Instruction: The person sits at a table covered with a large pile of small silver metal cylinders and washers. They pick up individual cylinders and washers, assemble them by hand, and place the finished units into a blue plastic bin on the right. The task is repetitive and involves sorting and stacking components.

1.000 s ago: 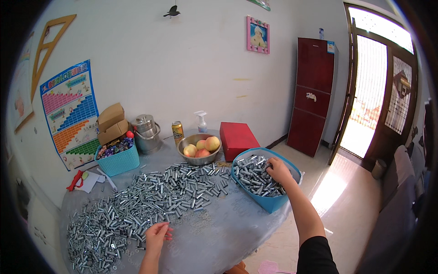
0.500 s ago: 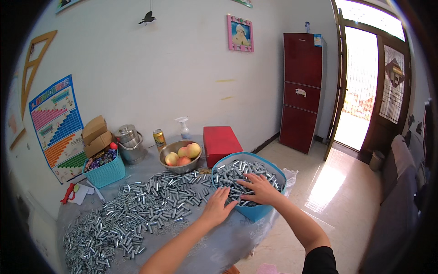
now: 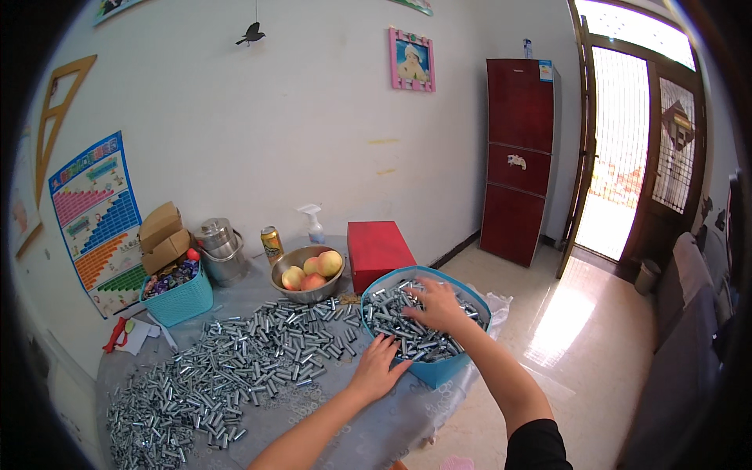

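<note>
A blue bin (image 3: 439,371) full of short silvery metal tubes (image 3: 392,307) stands at the table's right side. My right hand (image 3: 435,305) is over the tubes inside it, fingers spread and touching the pile; whether a tube is under the fingertips is hidden. At the bin's near left rim rests my left hand (image 3: 377,370), its fingers stretched out and thumb apart, holding nothing. A wide heap of loose metal tubes (image 3: 235,352) covers the table to the left of the bin.
Behind the bin sits a red box (image 3: 379,244). A metal bowl of peaches (image 3: 307,293), a can (image 3: 272,243), a spray bottle (image 3: 313,225), a metal pail (image 3: 225,258) and a turquoise basket (image 3: 182,304) line the back. Red-handled scissors (image 3: 117,335) lie far left.
My right hand has moved farther back over the tubes in the bin. My left hand has shifted slightly toward me along the rim.
</note>
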Demonstrator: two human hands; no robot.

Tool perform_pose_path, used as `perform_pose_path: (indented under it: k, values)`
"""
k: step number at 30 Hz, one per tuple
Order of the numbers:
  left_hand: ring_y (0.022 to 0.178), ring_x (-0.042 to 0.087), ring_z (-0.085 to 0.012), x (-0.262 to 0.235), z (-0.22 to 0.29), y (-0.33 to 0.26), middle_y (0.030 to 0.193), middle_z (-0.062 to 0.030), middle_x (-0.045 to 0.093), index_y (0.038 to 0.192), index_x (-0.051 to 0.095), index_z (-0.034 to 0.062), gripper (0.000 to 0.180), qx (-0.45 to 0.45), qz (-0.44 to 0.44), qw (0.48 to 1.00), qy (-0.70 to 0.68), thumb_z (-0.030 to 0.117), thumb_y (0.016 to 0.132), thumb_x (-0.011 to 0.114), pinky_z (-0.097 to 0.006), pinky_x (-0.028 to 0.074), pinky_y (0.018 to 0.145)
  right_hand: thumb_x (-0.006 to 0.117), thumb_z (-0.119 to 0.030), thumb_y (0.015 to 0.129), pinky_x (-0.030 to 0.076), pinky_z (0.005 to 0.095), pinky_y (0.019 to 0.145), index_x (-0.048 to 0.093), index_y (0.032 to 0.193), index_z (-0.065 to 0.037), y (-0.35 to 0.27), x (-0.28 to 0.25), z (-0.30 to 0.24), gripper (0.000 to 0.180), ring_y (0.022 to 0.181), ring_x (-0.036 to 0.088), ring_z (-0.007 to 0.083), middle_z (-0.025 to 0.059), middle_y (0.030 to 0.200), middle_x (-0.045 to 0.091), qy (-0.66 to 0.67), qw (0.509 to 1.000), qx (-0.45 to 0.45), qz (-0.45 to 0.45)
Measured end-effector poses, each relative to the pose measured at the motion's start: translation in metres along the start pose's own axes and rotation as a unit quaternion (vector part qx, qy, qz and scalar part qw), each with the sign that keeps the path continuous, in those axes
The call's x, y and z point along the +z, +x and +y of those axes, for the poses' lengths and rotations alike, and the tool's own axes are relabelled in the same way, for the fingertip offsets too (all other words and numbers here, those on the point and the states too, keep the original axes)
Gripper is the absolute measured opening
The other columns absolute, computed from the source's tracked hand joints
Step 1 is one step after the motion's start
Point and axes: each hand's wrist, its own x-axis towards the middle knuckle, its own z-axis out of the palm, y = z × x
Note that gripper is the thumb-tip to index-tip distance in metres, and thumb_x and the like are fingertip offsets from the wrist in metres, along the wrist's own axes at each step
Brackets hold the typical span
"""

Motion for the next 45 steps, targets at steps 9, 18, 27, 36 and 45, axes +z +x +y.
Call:
perform_pose_path:
  k: [9,18,27,36,45]
  values:
    - [0.124,0.033,-0.0362,-0.001,-0.002,-0.001,0.126,-0.0193,0.046,0.114,0.052,-0.0039,0.049,0.002,-0.012,1.0,-0.012,0.035,0.085,0.055,-0.041,0.028,0.102,0.049,-0.05,0.083,0.036,0.0455,0.093,0.054,0.119,-0.021,0.03,0.041,0.009,0.047,0.11,0.048,0.0316,0.014,0.119,0.052,0.006,0.997,-0.017,-0.07]
    - [0.129,0.027,-0.0335,-0.006,-0.004,-0.011,0.135,-0.0186,0.036,0.126,0.042,-0.0026,0.061,-0.014,-0.038,0.999,0.028,0.041,0.085,0.051,-0.044,0.027,0.102,0.062,-0.03,0.077,0.045,0.0412,0.081,0.056,0.111,-0.008,0.048,0.041,0.022,0.041,0.096,0.056,0.0321,0.0134,0.109,0.057,-0.038,0.988,0.14,0.057]
    - [0.132,0.022,-0.0324,-0.008,-0.01,-0.022,0.141,-0.0173,0.026,0.132,0.033,-0.0015,0.067,-0.013,-0.051,0.997,0.057,0.044,0.085,0.05,-0.046,0.024,0.103,0.05,-0.045,0.083,0.027,0.0606,0.095,0.045,0.126,-0.021,-0.005,0.015,0.011,0.049,0.126,0.033,0.0283,0.0124,0.134,0.038,-0.022,0.99,0.097,-0.102]
    - [0.132,0.022,-0.0331,-0.016,-0.011,-0.025,0.142,-0.0187,0.023,0.135,0.027,0.0,0.071,-0.001,-0.087,0.995,0.042,0.041,0.083,0.054,-0.046,0.022,0.105,0.057,-0.031,0.08,0.025,0.0602,0.094,0.059,0.107,-0.013,0.013,0.024,-0.004,0.033,0.12,0.038,0.0306,0.0146,0.129,0.043,-0.116,0.99,0.085,0.001]
    - [0.132,0.021,-0.0345,-0.017,-0.01,-0.025,0.143,-0.0189,0.021,0.136,0.026,0.0004,0.072,-0.011,-0.111,0.993,0.033,0.039,0.082,0.054,-0.045,0.022,0.105,0.052,-0.029,0.085,0.039,0.0396,0.093,0.059,0.112,-0.015,0.031,0.051,-0.028,0.032,0.111,0.048,0.0306,0.0163,0.121,0.05,0.096,0.976,-0.184,-0.06]
